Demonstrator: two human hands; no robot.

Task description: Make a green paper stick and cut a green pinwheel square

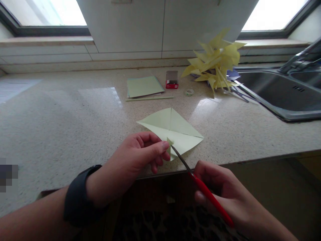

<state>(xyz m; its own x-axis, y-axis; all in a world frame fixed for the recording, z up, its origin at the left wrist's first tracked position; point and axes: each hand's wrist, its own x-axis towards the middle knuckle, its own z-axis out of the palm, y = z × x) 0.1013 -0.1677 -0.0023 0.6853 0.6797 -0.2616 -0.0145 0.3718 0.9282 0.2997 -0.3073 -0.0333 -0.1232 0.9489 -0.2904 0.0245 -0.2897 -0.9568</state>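
Note:
Between the thumb and fingers of my left hand [144, 150] is a small piece of pale yellow-green paper [170, 142], mostly hidden by the fingertips. My right hand [220, 187] is closed around the red handles of a pair of scissors [204, 190]. The blades point up and left, and their tip meets the small piece of paper; whether they are parted I cannot tell. Beneath lies a square sheet of pale yellow-green paper [180, 125], creased and with a lifted corner, turned like a diamond near the counter's front edge.
Behind the sheet are a stack of paper [145, 86], a thin stick [150, 99], an open red box [172, 80] and a roll of tape [189, 92]. Yellow paper pinwheels [215, 60] lie beside the steel sink [271, 90]. Printed paper [17, 87] lies far left.

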